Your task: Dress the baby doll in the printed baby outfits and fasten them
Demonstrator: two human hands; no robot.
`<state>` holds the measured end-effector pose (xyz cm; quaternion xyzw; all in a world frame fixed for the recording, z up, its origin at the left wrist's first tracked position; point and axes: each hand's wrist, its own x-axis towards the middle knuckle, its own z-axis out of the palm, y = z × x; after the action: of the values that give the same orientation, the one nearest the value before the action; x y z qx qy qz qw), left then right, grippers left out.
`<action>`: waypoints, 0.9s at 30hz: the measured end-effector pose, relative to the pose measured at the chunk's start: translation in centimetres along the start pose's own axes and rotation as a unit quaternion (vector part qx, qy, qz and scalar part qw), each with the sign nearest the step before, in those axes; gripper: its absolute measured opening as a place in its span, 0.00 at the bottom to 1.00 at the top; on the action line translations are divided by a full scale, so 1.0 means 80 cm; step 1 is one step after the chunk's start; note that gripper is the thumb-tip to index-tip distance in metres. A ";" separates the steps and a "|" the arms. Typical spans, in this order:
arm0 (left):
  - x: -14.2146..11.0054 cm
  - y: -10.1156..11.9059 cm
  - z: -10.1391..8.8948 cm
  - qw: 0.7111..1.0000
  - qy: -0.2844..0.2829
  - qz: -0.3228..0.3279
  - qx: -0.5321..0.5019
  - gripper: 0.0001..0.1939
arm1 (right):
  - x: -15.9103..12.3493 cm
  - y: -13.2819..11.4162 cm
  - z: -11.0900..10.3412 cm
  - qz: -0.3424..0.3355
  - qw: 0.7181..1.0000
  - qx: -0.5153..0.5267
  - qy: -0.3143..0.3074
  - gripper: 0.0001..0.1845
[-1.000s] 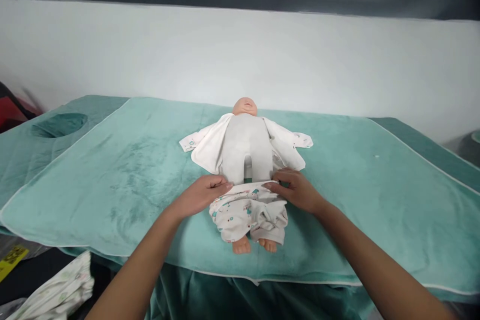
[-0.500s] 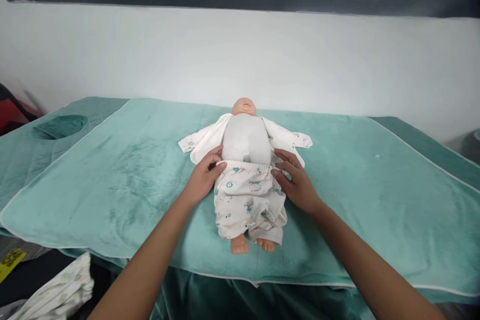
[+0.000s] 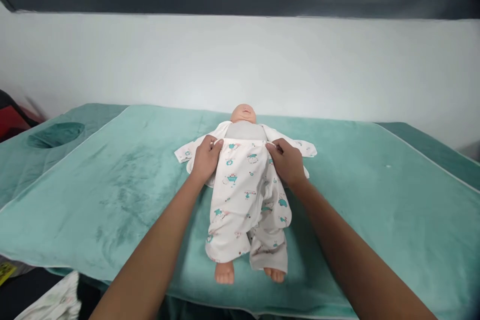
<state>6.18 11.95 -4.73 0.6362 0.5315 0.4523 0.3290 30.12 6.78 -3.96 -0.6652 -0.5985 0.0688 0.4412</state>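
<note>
A baby doll [image 3: 243,113] lies on its back, head away from me, feet toward me. White printed baby pants [image 3: 240,185] cover its legs, with the waistband up over the grey torso [image 3: 245,130]. My left hand [image 3: 207,157] pinches the waistband at its left end, and my right hand [image 3: 285,160] pinches it at the right end. A white baby jacket [image 3: 307,148] is spread open under the doll, its sleeves out to both sides. Both feet [image 3: 224,273] stick out of the pant cuffs.
A teal plush cover [image 3: 375,210] lies over the bed beneath the doll. At the left the bed has an oval hole [image 3: 56,135]. A white wall [image 3: 240,65] stands behind. Printed white cloth [image 3: 56,300] lies low at the left, and something red [image 3: 11,122] sits beyond the bed.
Both hands have drawn the pants' waistband up from the doll's legs to its upper belly. The bunched pant legs have straightened out, and the grey torso is now mostly covered.
</note>
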 end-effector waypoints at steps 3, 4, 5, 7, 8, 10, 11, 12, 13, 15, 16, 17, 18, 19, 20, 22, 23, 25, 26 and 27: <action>0.017 -0.008 0.011 0.999 -0.026 0.002 -0.035 0.14 | 0.017 0.012 0.012 0.032 0.996 0.070 -0.036 0.15; 0.019 -0.012 0.014 0.999 -0.034 0.001 -0.043 0.14 | 0.019 0.016 0.016 0.046 0.993 0.099 -0.045 0.16; 0.020 -0.015 0.016 0.998 -0.040 -0.001 -0.052 0.15 | 0.019 0.020 0.020 0.058 0.990 0.123 -0.048 0.16; 0.021 -0.020 0.016 0.995 -0.051 -0.006 -0.081 0.15 | 0.017 0.026 0.026 0.069 0.984 0.156 -0.045 0.15; 0.020 -0.021 0.016 0.994 -0.055 -0.006 -0.094 0.16 | 0.015 0.027 0.028 0.067 0.983 0.167 -0.042 0.14; 0.020 -0.022 0.015 0.993 -0.059 0.010 -0.106 0.15 | 0.012 0.026 0.029 0.037 0.981 0.191 -0.026 0.12; 0.019 -0.021 0.014 0.993 -0.055 0.028 -0.105 0.15 | 0.012 0.025 0.029 0.008 0.979 0.203 -0.015 0.11; 0.019 -0.020 0.015 0.992 -0.051 0.049 -0.102 0.14 | 0.011 0.024 0.028 -0.030 0.977 0.211 -0.005 0.10; 0.019 -0.019 0.015 0.992 -0.048 0.070 -0.099 0.13 | 0.012 0.022 0.026 -0.069 0.974 0.216 0.000 0.09; 0.019 -0.015 0.016 0.990 -0.049 0.097 -0.087 0.13 | 0.014 0.017 0.022 -0.134 0.968 0.213 -0.019 0.07; 0.019 -0.012 0.016 0.990 -0.057 0.102 -0.074 0.14 | 0.015 0.015 0.020 -0.153 0.966 0.206 -0.041 0.07; 0.020 -0.008 0.016 0.991 -0.065 0.105 -0.056 0.15 | 0.017 0.012 0.017 -0.164 0.964 0.199 -0.065 0.07; 0.021 -0.004 0.016 0.991 -0.072 0.111 -0.032 0.17 | 0.020 0.009 0.015 -0.172 0.962 0.190 -0.090 0.07; 0.023 0.002 0.015 0.990 -0.078 0.119 -0.003 0.19 | 0.023 0.005 0.013 -0.176 0.961 0.178 -0.114 0.07; 0.024 0.007 0.014 0.987 -0.088 0.129 0.027 0.21 | 0.027 0.001 0.012 -0.181 0.961 0.161 -0.136 0.08; 0.029 0.017 0.010 0.979 -0.115 0.147 0.079 0.23 | 0.037 -0.010 0.009 -0.187 0.960 0.115 -0.175 0.12; 0.031 0.021 0.007 0.976 -0.129 0.149 0.098 0.23 | 0.043 -0.016 0.009 -0.188 0.961 0.082 -0.188 0.13; 0.037 0.025 0.002 0.973 -0.145 0.134 0.116 0.23 | 0.057 -0.032 0.009 -0.178 0.964 -0.005 -0.196 0.13; 0.040 0.024 -0.001 0.975 -0.145 0.121 0.114 0.23 | 0.064 -0.039 0.011 -0.170 0.965 -0.051 -0.193 0.12; 0.045 0.022 -0.003 0.978 -0.143 0.108 0.107 0.23 | 0.071 -0.046 0.013 -0.162 0.965 -0.091 -0.185 0.12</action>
<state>6.74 15.02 -2.26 0.7793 0.4523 0.3304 0.2809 28.31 11.77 0.35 -0.5724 -0.7730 0.0640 0.2659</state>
